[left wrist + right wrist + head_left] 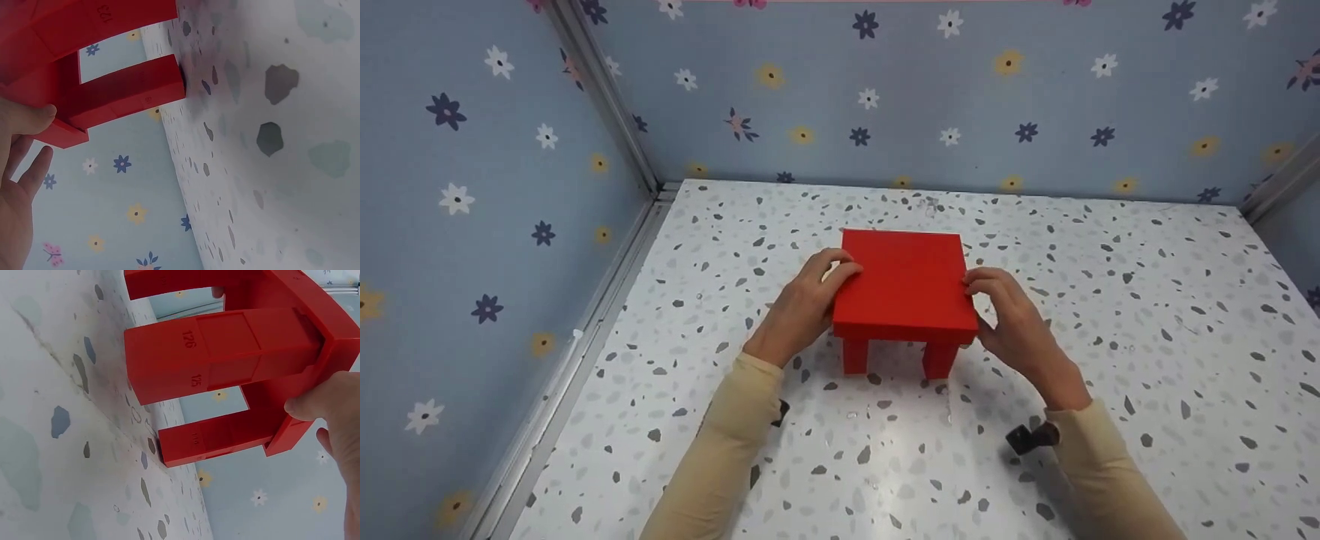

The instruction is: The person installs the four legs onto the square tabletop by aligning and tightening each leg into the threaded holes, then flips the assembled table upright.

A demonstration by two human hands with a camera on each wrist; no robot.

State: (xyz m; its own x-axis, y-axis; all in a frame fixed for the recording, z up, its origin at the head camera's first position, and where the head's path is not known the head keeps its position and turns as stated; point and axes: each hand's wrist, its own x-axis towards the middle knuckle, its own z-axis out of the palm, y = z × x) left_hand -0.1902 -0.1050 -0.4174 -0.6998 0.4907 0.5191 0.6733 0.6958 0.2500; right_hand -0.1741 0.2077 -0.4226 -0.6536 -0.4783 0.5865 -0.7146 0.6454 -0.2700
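A small red stool (907,281) with a square top stands upright in the middle of the head view, its legs at the speckled white surface. My left hand (804,304) grips the left edge of the top, fingers over the rim and thumb underneath. On the opposite side, my right hand (1016,319) holds the right edge the same way. Raised numbers mark the thick stool leg (225,354) in the right wrist view. In the left wrist view another stool leg (126,93) meets the surface, the left thumb close under the top.
The speckled white surface (877,480) spreads around the stool on all sides. Behind it rises a blue flowered wall panel (915,97), and a second flowered panel (450,247) lines the left side. A metal rail (536,427) runs along the left edge.
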